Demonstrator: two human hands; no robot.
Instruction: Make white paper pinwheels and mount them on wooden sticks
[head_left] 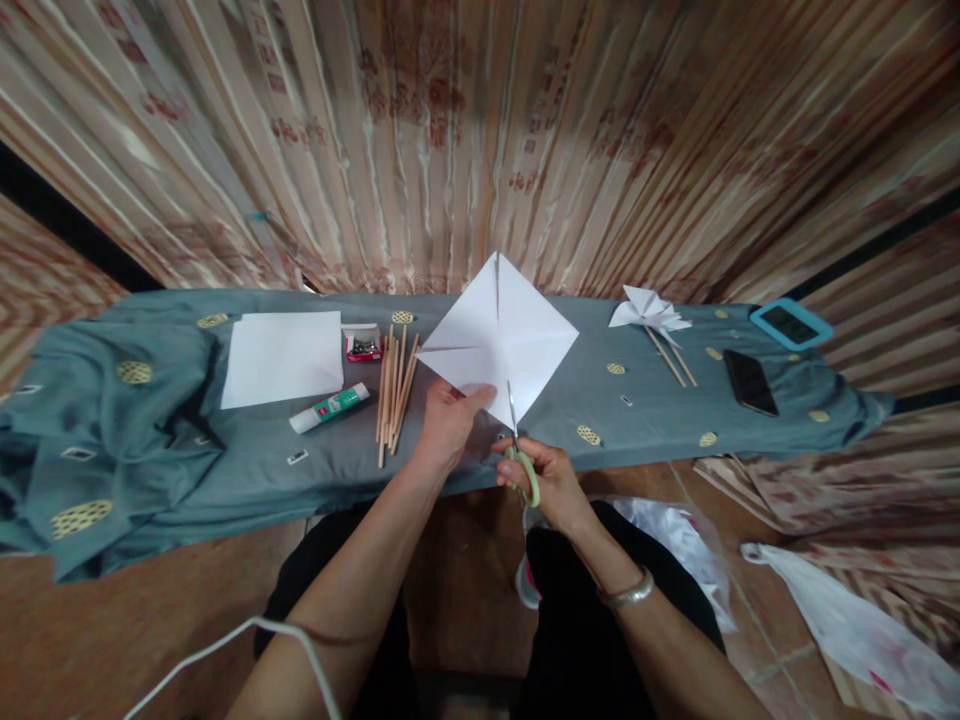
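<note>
My left hand [450,420] grips a white square of paper [532,325] by its lower left edge, thumb on top. The square is turned corner-up and has slits running inward from its top and left corners. In my right hand [551,478] is a pair of scissors [531,480] with light green handles. The blades point upward at the paper's bottom corner, and one blade shows over the sheet. Left of the paper lie several thin wooden sticks [394,390]. Two paper pinwheels [651,312] on sticks rest to the right.
On the grey-green cloth [465,310] at left lie a stack of white paper [285,355], a glue stick [330,407] and a small red box [363,343]. A black phone [750,382] and a blue-framed device [792,324] lie far right. Plastic bags [847,620] are on the floor.
</note>
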